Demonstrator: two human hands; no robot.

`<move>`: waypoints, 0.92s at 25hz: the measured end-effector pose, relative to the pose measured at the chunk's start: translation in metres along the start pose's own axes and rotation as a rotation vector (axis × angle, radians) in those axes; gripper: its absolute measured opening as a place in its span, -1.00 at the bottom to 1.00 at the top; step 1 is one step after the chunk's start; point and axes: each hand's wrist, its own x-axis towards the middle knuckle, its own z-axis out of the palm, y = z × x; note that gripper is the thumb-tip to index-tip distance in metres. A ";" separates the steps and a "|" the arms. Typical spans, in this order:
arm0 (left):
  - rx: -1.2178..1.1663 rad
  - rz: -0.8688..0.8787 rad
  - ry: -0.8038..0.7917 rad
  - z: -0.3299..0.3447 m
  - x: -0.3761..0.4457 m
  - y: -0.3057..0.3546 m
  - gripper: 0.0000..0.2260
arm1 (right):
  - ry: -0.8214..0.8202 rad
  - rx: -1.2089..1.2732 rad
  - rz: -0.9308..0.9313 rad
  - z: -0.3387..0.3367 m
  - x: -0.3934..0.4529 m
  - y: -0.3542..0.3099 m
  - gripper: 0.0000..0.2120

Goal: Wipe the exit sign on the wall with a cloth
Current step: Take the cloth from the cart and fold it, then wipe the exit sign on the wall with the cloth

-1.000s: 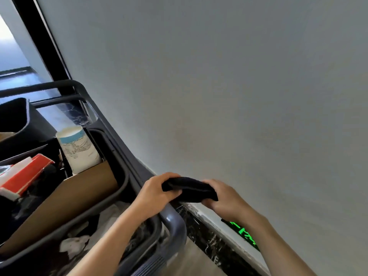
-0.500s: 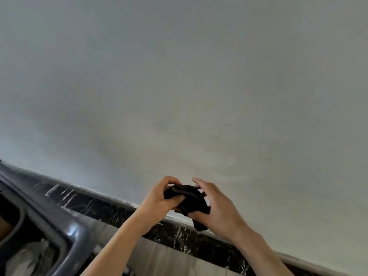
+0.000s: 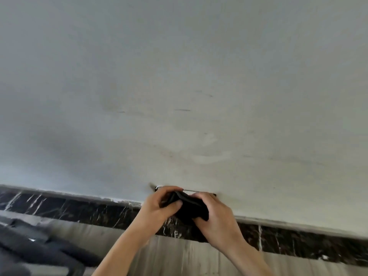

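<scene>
Gripping the black cloth [image 3: 189,209], both hands' fingers [image 3: 171,191] hide the exit sign [image 3: 199,190].

Two hands are in view, a left hand [image 3: 159,204] and a right hand [image 3: 215,216]. One black cloth [image 3: 189,209] sits between them. One sign [image 3: 187,190] shows only as a thin top edge. One dark marble skirting strip [image 3: 59,208] runs along one wall [image 3: 179,76].

Pale grey wall [image 3: 179,76] with faint scuff marks. Dark marble baseboard [image 3: 79,210], white-veined, along wall bottom. Light wood-look floor [image 3: 179,257] below. Blurred dark grey cart [image 3: 35,248] at lower left.
</scene>
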 end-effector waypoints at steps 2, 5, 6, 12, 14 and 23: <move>0.023 -0.008 0.021 -0.002 0.022 -0.026 -0.76 | -0.001 -0.027 0.037 0.023 0.013 0.025 -0.56; 0.170 0.054 0.048 -0.008 0.055 -0.062 -0.82 | 0.028 -0.032 0.091 0.061 0.032 0.059 -0.57; 0.263 0.109 0.087 -0.010 0.066 -0.072 -0.84 | 0.048 -0.026 0.110 0.072 0.038 0.069 -0.58; 0.927 0.591 0.466 -0.034 0.159 -0.150 -0.59 | 0.151 -0.061 0.092 0.149 0.075 0.136 -0.61; 1.115 0.805 0.523 -0.046 0.190 -0.169 -0.52 | 0.199 -0.055 0.086 0.167 0.082 0.156 -0.63; 1.489 1.423 0.709 -0.072 0.270 -0.219 -0.46 | 0.495 -0.089 -0.018 0.255 0.098 0.232 -0.54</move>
